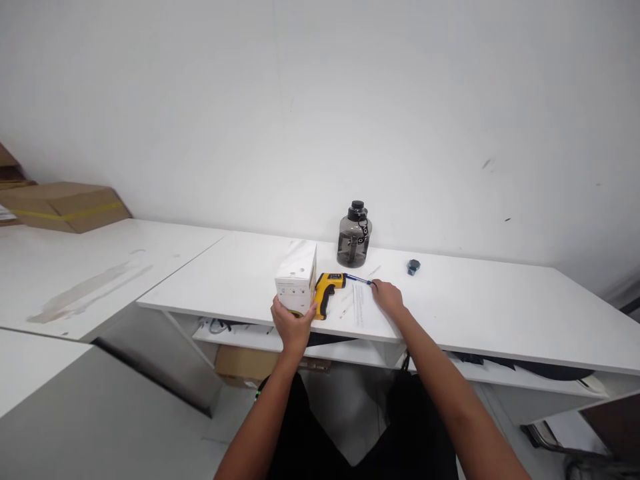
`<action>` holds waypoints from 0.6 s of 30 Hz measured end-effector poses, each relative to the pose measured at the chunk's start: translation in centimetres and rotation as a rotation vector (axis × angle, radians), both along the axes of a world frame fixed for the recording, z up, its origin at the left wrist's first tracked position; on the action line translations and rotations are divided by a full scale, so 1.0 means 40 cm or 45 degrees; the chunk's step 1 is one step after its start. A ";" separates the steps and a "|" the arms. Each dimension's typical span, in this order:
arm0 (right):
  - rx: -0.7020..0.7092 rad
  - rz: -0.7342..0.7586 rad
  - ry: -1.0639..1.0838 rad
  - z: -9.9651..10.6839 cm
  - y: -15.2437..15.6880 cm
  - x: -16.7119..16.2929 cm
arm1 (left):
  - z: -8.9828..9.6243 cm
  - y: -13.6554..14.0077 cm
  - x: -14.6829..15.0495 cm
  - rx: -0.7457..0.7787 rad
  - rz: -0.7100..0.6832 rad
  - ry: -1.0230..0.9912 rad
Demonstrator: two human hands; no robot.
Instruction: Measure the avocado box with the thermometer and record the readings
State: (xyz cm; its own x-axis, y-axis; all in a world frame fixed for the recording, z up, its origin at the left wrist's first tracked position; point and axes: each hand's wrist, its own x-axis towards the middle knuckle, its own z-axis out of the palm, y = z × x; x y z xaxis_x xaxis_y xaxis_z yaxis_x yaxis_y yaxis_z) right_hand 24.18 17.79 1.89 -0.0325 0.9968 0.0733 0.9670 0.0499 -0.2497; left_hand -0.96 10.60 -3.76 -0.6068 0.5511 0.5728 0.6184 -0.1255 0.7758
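Note:
My left hand [294, 327] is wrapped round the lower end of a white box [296, 270] with small print on its side. Just right of the box lies a yellow and black infrared thermometer gun [329, 288] on the white table. My right hand [387, 297] is closed on the right end of a blue pen [359, 279], whose other end meets the thermometer's front. Beneath the pen and partly under my right hand is a printed sheet of paper [359, 305].
Behind the thermometer stands a dark translucent water jug [354, 237] near the wall. A small dark teal object [413, 267] sits to its right. At the far left a cardboard box [67, 205] rests on the adjoining table [105, 253]. Below the tabletop runs a shelf [260, 338] with cables.

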 end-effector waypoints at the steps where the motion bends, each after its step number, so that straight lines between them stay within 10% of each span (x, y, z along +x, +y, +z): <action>1: 0.047 0.001 0.019 -0.009 -0.004 0.001 | 0.003 0.000 -0.001 -0.005 -0.003 -0.007; 8: 0.432 -0.080 0.631 -0.028 -0.030 0.016 | 0.019 -0.089 0.058 0.118 0.041 0.283; 11: 0.509 -0.011 0.840 -0.024 -0.033 0.030 | -0.004 -0.137 0.127 0.236 -0.239 0.753; 14: 0.543 0.089 0.909 -0.027 -0.036 0.033 | -0.038 -0.147 0.187 -0.003 -0.568 1.147; 18: 0.462 0.167 1.156 -0.038 -0.043 0.016 | -0.099 -0.116 0.225 -0.148 -0.443 1.189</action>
State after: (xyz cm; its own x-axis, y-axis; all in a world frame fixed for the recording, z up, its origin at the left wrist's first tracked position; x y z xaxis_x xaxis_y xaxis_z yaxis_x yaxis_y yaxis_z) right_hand 24.83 16.06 0.38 0.0785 0.9014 0.4258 0.3973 0.3634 -0.8427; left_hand 8.04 5.98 -7.71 0.2640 0.6952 0.6685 0.9291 -0.3694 0.0172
